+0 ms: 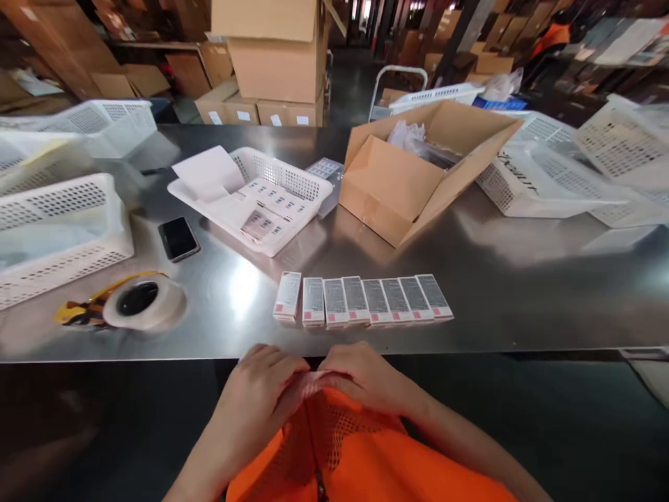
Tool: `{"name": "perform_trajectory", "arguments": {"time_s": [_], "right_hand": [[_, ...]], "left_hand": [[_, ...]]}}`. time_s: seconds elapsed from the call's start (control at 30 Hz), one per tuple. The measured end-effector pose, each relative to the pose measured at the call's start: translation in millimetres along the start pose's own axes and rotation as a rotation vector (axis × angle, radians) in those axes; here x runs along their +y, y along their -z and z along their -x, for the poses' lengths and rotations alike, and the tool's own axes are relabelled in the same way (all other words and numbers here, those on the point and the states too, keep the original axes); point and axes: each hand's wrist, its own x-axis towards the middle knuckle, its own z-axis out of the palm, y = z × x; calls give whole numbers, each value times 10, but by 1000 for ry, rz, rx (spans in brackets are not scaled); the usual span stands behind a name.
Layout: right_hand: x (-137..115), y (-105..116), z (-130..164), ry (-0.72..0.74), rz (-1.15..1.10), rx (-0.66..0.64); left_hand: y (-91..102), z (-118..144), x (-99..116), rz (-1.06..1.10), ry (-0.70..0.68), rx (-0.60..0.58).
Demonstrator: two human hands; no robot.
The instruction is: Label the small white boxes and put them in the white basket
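My left hand (261,390) and my right hand (366,380) meet at the table's front edge, just above the orange mesh vest (355,453). The fingers of both are bent and closed, thumbs close together. Something pale pinkish shows between them, too blurred to name. Just beyond the hands, several small white boxes (379,301) with grey printed faces and a pink corner mark lie in a row on the metal table (486,293). One small box (287,296) at the row's left end sits slightly apart.
A white basket (308,183) holds more printed boxes and a white sheet. Right of it stands an open cardboard carton (376,213) with clear plastic inside. On the left lie a phone (178,238), a tape roll (143,303) and a yellow-handled tool (78,312). White crates (67,223) flank both sides.
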Motion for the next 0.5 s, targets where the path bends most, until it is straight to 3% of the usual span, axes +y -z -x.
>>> {"name": "perform_trajectory", "arguments": {"time_s": [0.1,0.17,0.23,0.27,0.33,0.4,0.5], "right_hand": [[-34,230,-134,14,32,109],[-1,441,-245,-69,-145,344],[75,677,-422,-154,-411,635],[125,798,-543,-171,-514,756],[226,1022,-853,-152,-607,920],[309,1190,-1236,-137,-643,999],[379,1273,-1837,-188,-704,1015]], "left_hand": [[159,294,-106,-217,31,522],[224,437,-217,-278,235,836],[226,495,-386,-172,439,1004],[198,485,-492,-46,506,1007],[86,381,-723,303,567,862],[-84,187,-933,630,583,676],[-361,-154,-1113,788,608,572]]}}
